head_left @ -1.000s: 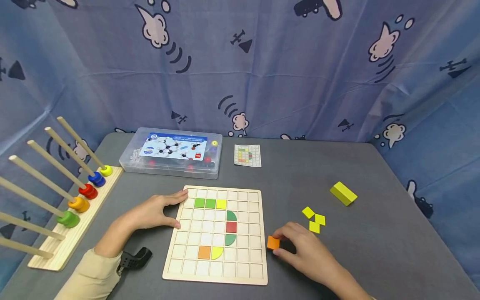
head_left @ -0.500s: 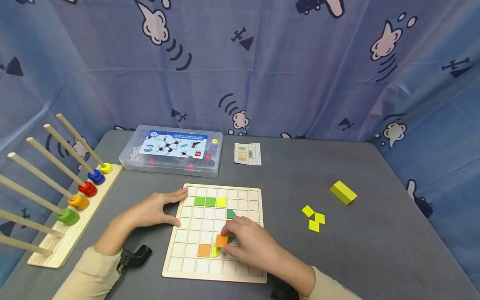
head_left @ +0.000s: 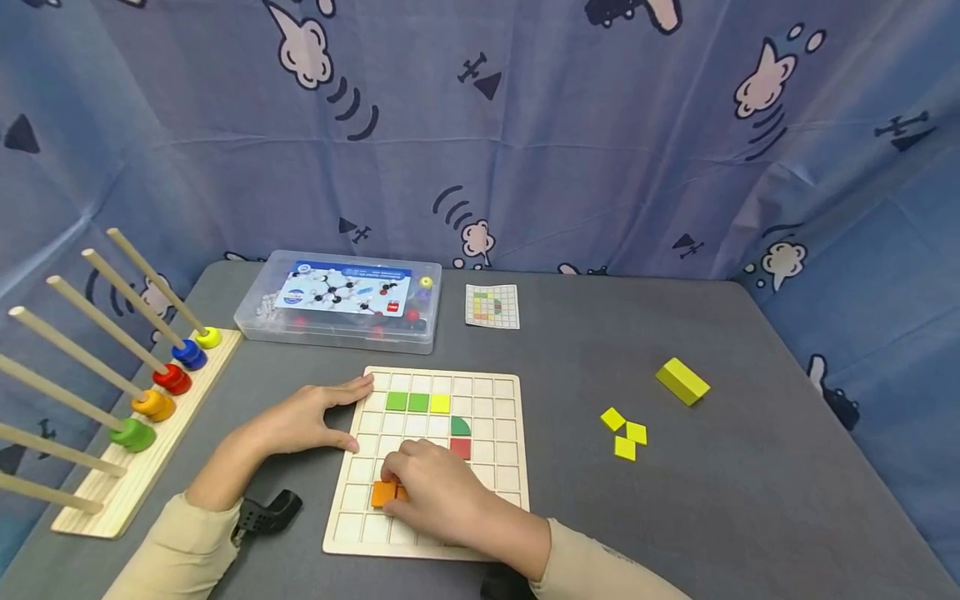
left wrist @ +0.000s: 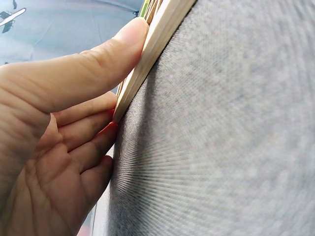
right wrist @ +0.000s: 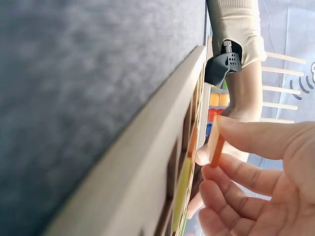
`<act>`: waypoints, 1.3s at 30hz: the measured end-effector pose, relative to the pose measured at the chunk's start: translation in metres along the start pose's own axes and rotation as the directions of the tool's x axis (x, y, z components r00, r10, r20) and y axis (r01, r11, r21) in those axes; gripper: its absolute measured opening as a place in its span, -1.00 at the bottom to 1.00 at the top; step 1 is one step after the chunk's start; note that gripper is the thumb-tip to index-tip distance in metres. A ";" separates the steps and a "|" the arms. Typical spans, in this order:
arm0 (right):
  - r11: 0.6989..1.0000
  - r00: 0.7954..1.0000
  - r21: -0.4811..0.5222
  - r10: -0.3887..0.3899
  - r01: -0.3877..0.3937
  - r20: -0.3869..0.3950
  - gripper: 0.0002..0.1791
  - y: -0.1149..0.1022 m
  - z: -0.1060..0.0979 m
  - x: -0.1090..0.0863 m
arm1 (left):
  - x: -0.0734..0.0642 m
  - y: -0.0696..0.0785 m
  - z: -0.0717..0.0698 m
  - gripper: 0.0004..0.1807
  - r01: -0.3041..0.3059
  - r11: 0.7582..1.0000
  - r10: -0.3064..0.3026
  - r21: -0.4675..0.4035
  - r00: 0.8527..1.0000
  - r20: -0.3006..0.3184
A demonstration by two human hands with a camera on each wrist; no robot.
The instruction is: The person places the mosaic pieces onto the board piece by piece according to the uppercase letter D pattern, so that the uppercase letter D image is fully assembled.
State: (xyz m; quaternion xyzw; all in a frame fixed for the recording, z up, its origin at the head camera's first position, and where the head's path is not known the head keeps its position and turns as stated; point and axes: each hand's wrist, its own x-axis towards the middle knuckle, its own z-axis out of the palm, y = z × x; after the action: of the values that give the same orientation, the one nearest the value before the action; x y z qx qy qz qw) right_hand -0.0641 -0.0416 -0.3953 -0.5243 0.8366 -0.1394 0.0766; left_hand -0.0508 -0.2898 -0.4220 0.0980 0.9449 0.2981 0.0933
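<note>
Right now, the right hand is over the near left part of the wooden board. Its grip is narrow, with the thumb and finger pinching an orange square. The right wrist view shows a small gap between this square and the board. Just right of it, another orange piece lies in the board, with a yellow piece next to that.

The left hand is at the board's left edge. Its thumb and fingers are spread wide, and their tips touch the wood.

Far up the board, two green squares sit in a row with a yellow square. Nearer, a round-edged green piece has a red square just below it.

On the gray surface, to the right, are three loose yellow squares. A yellow block lies farther off. A small grid card and a clear plastic box are on the far side. On the left stands a peg rack with colored rings. A blue curtain hangs behind.
</note>
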 end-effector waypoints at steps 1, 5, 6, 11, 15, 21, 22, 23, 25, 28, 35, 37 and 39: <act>1.000 1.000 -0.020 -0.009 0.009 0.004 -0.76 -0.001 0.001 0.002 | 0.000 -0.001 0.000 -0.02 -0.002 1.000 0.002 0.001 1.000 -0.001; 0.997 0.999 -0.070 -0.041 0.041 0.009 -0.77 -0.002 0.005 0.005 | 0.001 -0.001 0.000 -0.02 -0.007 1.000 0.007 0.000 1.000 -0.002; 0.996 0.999 -0.071 -0.046 0.046 0.009 -0.77 -0.002 0.006 0.006 | 0.001 -0.001 0.000 -0.02 -0.009 1.000 0.009 -0.001 1.000 -0.002; 0.997 0.998 -0.049 -0.061 0.062 0.010 -0.76 0.000 0.011 0.007 | 0.002 0.000 -0.001 -0.03 -0.014 1.000 0.014 -0.001 1.000 -0.003; 0.997 0.998 -0.037 -0.064 0.064 0.005 -0.75 0.001 0.012 0.007 | 0.002 0.001 -0.001 -0.03 -0.018 1.000 0.018 0.006 1.000 -0.009; 0.998 0.998 -0.006 -0.064 0.064 0.007 -0.71 0.003 0.010 0.004 | 0.000 0.002 -0.001 -0.03 -0.011 1.000 0.011 0.007 1.000 -0.010; 0.998 0.998 0.007 -0.061 0.061 0.010 -0.69 0.004 0.009 0.003 | 0.000 0.002 -0.001 -0.03 -0.008 1.000 0.008 0.004 1.000 -0.008; 0.998 0.998 0.023 -0.058 0.058 0.014 -0.68 0.005 0.007 0.001 | 0.000 0.002 0.000 -0.03 0.000 1.000 0.000 -0.004 1.000 -0.004; 0.997 0.999 0.051 -0.051 0.050 0.019 -0.64 0.007 0.003 -0.002 | 0.000 0.002 -0.001 -0.03 0.007 1.000 -0.007 -0.012 1.000 0.001; 0.996 0.999 0.081 -0.033 0.031 0.024 -0.59 0.015 -0.003 -0.010 | 0.001 0.002 -0.001 -0.02 0.017 1.000 -0.017 -0.019 1.000 0.010; 0.982 0.998 0.183 0.051 -0.046 -0.025 -0.49 0.045 -0.021 -0.038 | 0.001 0.002 0.000 -0.01 0.007 1.000 -0.007 -0.012 1.000 0.019; 0.975 0.995 0.213 0.085 -0.070 -0.061 -0.48 0.057 -0.027 -0.048 | 0.001 0.002 -0.001 -0.01 0.002 1.000 -0.002 -0.010 1.000 0.018; 0.969 0.988 0.226 0.127 -0.104 -0.093 -0.47 0.069 -0.032 -0.058 | 0.001 0.003 -0.001 -0.01 0.002 1.000 -0.002 -0.016 1.000 0.018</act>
State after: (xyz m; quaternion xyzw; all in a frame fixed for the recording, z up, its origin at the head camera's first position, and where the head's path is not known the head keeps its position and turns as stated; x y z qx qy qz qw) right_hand -0.1061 0.0441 -0.3875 -0.4548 0.8479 -0.2544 0.0975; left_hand -0.0518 -0.2878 -0.4200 0.0990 0.9417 0.3048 0.1026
